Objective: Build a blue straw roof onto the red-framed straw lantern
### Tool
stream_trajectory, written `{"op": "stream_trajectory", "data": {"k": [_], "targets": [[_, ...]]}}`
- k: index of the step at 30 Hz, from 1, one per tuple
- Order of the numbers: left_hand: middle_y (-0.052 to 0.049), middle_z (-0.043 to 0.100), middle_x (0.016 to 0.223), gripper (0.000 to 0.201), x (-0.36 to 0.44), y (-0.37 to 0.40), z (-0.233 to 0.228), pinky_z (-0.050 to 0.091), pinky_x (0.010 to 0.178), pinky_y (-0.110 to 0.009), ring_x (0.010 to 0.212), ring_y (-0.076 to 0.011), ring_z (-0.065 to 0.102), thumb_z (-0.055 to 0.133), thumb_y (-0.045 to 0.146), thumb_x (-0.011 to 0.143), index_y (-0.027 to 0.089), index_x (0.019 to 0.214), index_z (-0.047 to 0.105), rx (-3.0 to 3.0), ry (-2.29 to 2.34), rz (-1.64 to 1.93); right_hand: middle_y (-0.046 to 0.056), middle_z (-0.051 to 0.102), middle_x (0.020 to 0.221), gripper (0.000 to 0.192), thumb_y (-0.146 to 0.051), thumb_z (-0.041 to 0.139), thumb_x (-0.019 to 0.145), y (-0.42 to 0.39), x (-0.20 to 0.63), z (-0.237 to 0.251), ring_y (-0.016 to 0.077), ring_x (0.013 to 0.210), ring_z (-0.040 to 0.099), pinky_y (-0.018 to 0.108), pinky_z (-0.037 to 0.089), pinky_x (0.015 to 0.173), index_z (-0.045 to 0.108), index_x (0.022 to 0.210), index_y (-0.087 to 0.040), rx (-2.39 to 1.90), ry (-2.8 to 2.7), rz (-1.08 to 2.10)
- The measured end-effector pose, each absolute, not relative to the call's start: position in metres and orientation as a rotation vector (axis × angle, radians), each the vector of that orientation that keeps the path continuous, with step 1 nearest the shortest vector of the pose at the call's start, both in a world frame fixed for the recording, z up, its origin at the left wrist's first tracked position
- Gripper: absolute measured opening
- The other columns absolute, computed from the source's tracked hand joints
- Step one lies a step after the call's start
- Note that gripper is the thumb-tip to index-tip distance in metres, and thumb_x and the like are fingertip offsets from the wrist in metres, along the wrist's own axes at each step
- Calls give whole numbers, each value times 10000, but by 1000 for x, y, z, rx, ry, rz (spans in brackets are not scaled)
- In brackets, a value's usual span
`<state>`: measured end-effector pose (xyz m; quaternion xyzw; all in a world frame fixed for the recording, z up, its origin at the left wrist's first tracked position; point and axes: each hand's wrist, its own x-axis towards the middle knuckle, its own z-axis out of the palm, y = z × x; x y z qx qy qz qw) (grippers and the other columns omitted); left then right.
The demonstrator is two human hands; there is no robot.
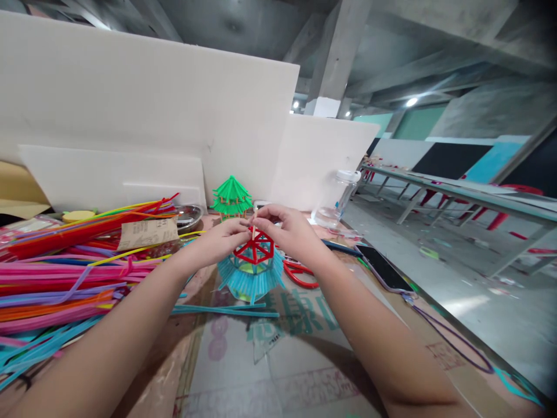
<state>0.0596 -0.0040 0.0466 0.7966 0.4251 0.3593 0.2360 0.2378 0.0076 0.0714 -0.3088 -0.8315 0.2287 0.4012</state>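
A small model building stands on the cardboard, with a flared skirt of light-blue strips (251,278) and a red frame of spokes (255,251) on top. A short pale wooden stick (254,233) stands upright at the peak of the frame. My right hand (289,231) is closed, thumb and fingers pinched on this stick. My left hand (220,239) is closed at the left side of the peak, its fingertips close to the stick; what they grip is hidden. Just behind stands a green tiered roof model (232,197).
Bundles of coloured pipe cleaners (78,273) crowd the left side. Blue strips (226,310) lie in front of the model. Red-handled scissors (301,274), a phone (385,269) and a clear plastic jug (337,200) are on the right. White boards (143,104) stand behind.
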Motion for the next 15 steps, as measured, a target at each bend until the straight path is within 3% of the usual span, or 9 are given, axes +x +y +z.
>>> {"op": "stream_trajectory", "data": {"k": [15], "targets": [[-35,680,869,264,62,-11,48,471,847,-348,896,-223,616,549,439,747,188,707,621,1854,1202,977,20,691,840,156,-228,518,901,2,243,77,141,786,600,242,406,705,655,864,-164,-753,-2263,422]]}}
